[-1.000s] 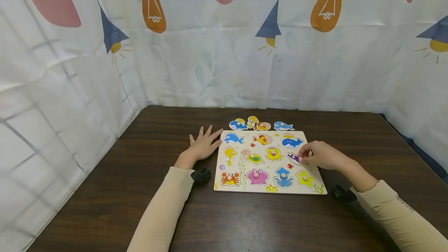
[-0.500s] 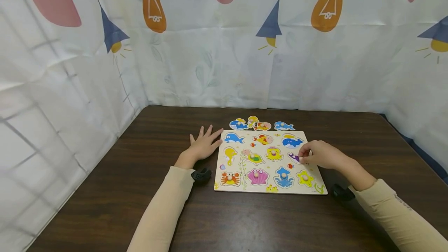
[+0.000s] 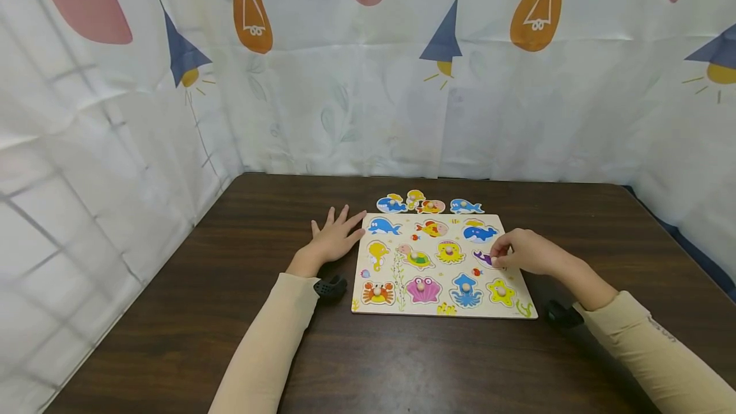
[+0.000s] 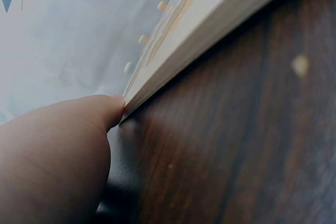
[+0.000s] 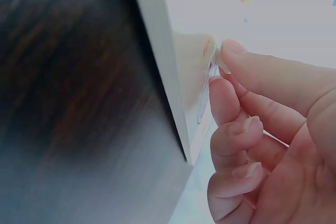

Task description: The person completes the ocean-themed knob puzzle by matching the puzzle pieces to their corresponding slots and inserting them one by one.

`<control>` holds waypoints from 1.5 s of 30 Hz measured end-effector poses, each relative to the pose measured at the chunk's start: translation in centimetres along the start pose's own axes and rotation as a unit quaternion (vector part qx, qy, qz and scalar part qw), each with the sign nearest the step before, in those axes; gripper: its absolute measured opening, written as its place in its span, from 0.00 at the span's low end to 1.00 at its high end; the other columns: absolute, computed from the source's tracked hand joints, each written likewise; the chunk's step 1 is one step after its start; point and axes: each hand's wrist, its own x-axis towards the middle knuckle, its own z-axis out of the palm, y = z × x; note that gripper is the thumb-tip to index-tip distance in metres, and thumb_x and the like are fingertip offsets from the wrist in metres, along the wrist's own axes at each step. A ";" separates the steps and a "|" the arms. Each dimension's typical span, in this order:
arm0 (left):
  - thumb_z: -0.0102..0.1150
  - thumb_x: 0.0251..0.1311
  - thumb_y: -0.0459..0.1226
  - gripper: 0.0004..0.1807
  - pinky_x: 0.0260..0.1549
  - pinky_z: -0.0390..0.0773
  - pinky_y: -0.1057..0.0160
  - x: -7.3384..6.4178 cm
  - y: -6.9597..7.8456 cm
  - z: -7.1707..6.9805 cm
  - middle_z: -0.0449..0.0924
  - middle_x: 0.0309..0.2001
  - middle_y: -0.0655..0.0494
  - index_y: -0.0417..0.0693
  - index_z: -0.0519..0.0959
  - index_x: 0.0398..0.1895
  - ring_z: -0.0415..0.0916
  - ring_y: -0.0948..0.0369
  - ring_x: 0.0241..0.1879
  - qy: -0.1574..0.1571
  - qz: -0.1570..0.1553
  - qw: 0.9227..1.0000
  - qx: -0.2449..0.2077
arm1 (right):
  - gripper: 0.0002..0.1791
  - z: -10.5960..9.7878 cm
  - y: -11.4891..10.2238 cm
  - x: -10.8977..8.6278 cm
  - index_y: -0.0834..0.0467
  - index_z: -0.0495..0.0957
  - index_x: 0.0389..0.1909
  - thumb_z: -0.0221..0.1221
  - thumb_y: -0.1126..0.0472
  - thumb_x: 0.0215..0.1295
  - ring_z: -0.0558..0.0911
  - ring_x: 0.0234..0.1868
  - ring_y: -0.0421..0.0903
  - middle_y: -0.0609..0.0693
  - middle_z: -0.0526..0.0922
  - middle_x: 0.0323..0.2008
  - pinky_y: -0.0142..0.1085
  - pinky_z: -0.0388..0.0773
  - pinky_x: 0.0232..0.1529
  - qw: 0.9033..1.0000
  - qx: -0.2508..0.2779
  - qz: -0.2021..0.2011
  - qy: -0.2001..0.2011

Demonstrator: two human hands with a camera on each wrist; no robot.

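Observation:
A wooden peg puzzle board (image 3: pixel 402 308) with sea-animal pictures lies flat on the dark table. My right hand (image 3: pixel 531 254) is over its right side and pinches a purple puzzle piece (image 3: pixel 482 258), partly hidden by the fingers. In the right wrist view, thumb and index finger meet at the piece (image 5: pixel 206 95), close against the board's face. My left hand (image 3: pixel 330 239) lies spread on the table at the board's left edge. The left wrist view shows the thumb (image 4: pixel 105 109) touching the board's corner. Crab (image 3: pixel 378 294), shell (image 3: pixel 423 291), squid (image 3: pixel 466 291) and starfish (image 3: pixel 501 293) pieces sit in the front row.
Behind the board's far edge lie loose pieces: a blue whale (image 3: pixel 392 204), a yellow seahorse (image 3: pixel 414 199), a fish (image 3: pixel 431 207) and a blue dolphin (image 3: pixel 466 207). The first three overlap or touch. A printed curtain (image 3: pixel 368 114) hangs behind the table.
Almost nothing differs. The right hand stays on the purple piece with only a very slight shift, and the left hand keeps its place by the board.

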 end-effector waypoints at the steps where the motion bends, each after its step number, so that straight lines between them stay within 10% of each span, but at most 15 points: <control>1: 0.39 0.80 0.55 0.33 0.66 0.26 0.24 0.0 0.0 0.0 0.37 0.83 0.43 0.63 0.52 0.84 0.26 0.38 0.79 0.000 0.000 1.000 0.000 | 0.06 0.0 0.0 0.0 0.60 0.85 0.39 0.68 0.62 0.66 0.74 0.35 0.47 0.48 0.78 0.31 0.39 0.72 0.33 1.000 0.002 0.000 -0.001; 22: 0.40 0.80 0.55 0.33 0.66 0.27 0.24 0.1 -0.2 0.0 0.37 0.83 0.43 0.62 0.52 0.84 0.26 0.38 0.79 -0.001 0.003 1.000 0.002 | 0.14 -4.2 -0.9 0.9 0.67 0.83 0.51 0.63 0.62 0.72 0.79 0.39 0.50 0.52 0.84 0.39 0.46 0.80 0.41 0.995 -0.016 -0.039 0.093; 45: 0.40 0.80 0.55 0.33 0.66 0.27 0.23 0.0 -0.1 -0.1 0.38 0.83 0.42 0.61 0.53 0.84 0.26 0.38 0.79 -0.001 0.008 1.000 0.002 | 0.14 -4.8 -2.9 7.6 0.69 0.83 0.51 0.60 0.62 0.74 0.80 0.41 0.57 0.57 0.85 0.39 0.47 0.80 0.43 0.992 0.026 -0.029 0.124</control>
